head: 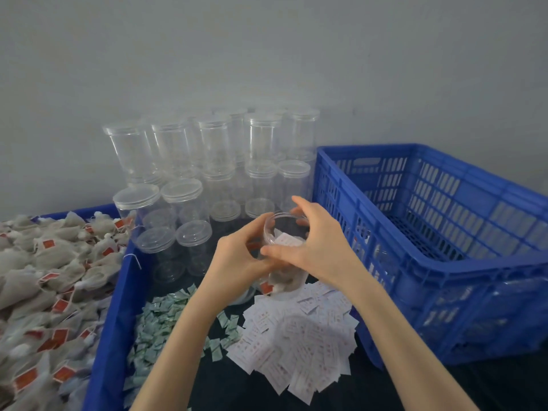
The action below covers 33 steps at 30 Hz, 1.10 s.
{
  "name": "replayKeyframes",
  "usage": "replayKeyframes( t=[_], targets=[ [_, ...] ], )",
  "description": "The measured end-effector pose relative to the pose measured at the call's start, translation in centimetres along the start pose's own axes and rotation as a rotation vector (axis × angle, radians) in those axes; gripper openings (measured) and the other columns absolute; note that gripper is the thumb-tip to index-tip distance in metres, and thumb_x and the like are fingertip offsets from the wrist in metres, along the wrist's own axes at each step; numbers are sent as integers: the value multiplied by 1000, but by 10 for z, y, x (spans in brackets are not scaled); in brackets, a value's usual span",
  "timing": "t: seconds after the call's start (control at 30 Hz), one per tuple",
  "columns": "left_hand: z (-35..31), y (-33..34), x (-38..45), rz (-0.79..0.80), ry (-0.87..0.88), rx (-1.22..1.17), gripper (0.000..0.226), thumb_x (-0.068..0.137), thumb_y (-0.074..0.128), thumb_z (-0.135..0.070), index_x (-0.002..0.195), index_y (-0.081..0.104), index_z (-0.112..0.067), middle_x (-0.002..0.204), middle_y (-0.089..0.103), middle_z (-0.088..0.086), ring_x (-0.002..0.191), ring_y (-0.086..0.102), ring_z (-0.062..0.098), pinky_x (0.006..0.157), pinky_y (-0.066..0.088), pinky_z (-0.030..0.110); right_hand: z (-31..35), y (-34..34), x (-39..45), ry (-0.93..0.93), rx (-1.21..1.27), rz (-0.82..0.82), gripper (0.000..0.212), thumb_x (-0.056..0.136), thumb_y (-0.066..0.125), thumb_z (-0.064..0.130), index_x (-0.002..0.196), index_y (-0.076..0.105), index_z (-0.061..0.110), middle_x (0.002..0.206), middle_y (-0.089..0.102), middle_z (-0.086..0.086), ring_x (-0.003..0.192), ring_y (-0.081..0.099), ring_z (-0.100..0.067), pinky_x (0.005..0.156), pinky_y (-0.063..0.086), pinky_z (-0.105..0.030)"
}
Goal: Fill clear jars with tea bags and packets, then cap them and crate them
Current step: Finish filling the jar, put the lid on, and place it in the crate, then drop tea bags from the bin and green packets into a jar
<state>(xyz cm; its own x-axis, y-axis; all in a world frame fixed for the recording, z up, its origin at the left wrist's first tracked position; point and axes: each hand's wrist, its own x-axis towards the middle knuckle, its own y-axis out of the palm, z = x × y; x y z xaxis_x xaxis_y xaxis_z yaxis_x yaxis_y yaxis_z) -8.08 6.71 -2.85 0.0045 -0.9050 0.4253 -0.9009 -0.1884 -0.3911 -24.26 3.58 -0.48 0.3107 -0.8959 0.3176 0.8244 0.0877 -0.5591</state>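
Both my hands hold one clear jar (281, 229) above the dark table. My left hand (237, 259) grips its left side. My right hand (308, 241) curls over its rim and right side. The jar's mouth shows no lid, and a white packet and tea bags with a red tag show through its wall. Tea bags (44, 280) with red tags fill a blue bin at the left. Green packets (157, 318) and white packets (299, 333) lie in loose piles below my hands.
Several capped clear jars (207, 161) stand stacked against the grey wall, with more in front. A large blue slatted crate (439, 250) stands at the right. The blue bin's rim (112, 321) runs along the left of the packets.
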Motion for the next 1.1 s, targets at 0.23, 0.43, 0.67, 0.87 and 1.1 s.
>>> replayKeyframes(
  t=[0.23, 0.43, 0.67, 0.87, 1.1],
  targets=[
    [-24, 18, 16, -139, 87, -179, 73, 80, 73, -26, 138, 31, -44, 139, 49, -20, 123, 49, -7, 100, 42, 16, 46, -48, 33, -106, -229, -81, 84, 69, 83, 53, 139, 54, 18, 136, 57, 2, 121, 56, -13, 101, 44, -25],
    [-28, 27, 28, -207, 139, -167, 44, 93, 60, -20, 131, 45, -35, 133, 53, -17, 122, 51, -1, 93, 47, 16, 73, -125, 61, -133, -107, -223, 71, 79, 76, 54, 136, 58, 16, 117, 61, 9, 105, 57, -3, 81, 40, -4],
    [-20, 45, 26, -52, 115, -124, 36, 92, 57, -2, 101, 63, -36, 109, 62, -17, 105, 57, -1, 82, 48, 14, 19, -193, 104, 76, -198, -317, 68, 83, 72, 53, 136, 58, 12, 130, 63, 0, 116, 60, -14, 103, 46, -32],
    [-11, 57, 28, -24, 50, -153, 42, 92, 57, -3, 92, 67, -43, 99, 66, -16, 100, 60, 5, 82, 51, 22, -57, -203, 110, 287, -538, -235, 60, 85, 71, 48, 114, 65, -5, 115, 68, -20, 107, 64, -32, 84, 47, -38],
    [-2, 67, 33, 4, 30, -168, 40, 93, 57, -4, 93, 67, -43, 97, 67, -9, 89, 62, 13, 74, 51, 23, -121, -206, 102, 531, -741, 54, 39, 92, 55, 50, 79, 49, 13, 107, 47, -14, 124, 43, -34, 83, 39, -38]
  ],
)
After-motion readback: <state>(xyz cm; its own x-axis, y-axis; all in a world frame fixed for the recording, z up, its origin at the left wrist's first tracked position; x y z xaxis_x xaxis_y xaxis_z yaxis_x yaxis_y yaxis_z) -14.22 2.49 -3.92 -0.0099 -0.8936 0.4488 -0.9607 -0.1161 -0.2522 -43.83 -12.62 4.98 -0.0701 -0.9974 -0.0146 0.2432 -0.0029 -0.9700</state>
